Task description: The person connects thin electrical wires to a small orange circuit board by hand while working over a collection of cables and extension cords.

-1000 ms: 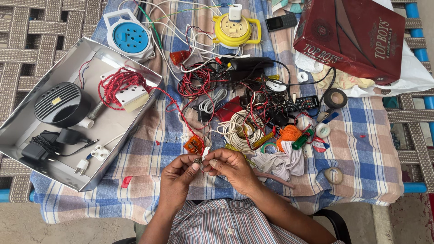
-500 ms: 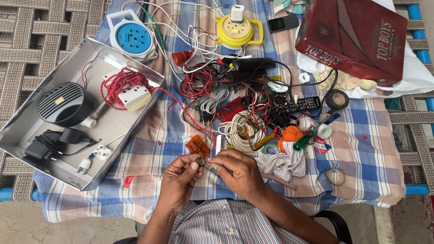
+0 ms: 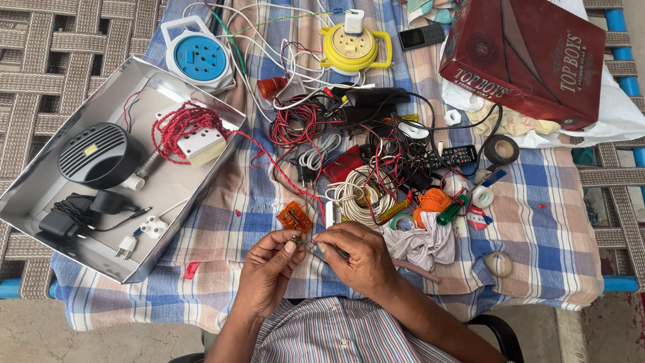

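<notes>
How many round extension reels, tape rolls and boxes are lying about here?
Round extension reels: 2, blue reel and yellow reel.
Tape rolls: 3, black roll, white roll, beige roll.
Boxes: 2, red box, grey box.
Total: 7

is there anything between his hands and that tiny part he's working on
Nothing visible does. The left hand pinches the small metal part at its fingertips, and the right hand meets it with a thin tool. The orange square piece lies just beyond, apart.

A checked blue-and-tan cloth (image 3: pixel 222 202) is covering a woven strap cot (image 3: pixel 40 47), with daylight falling on bare concrete floor (image 3: pixel 40 336) underneath.
</notes>
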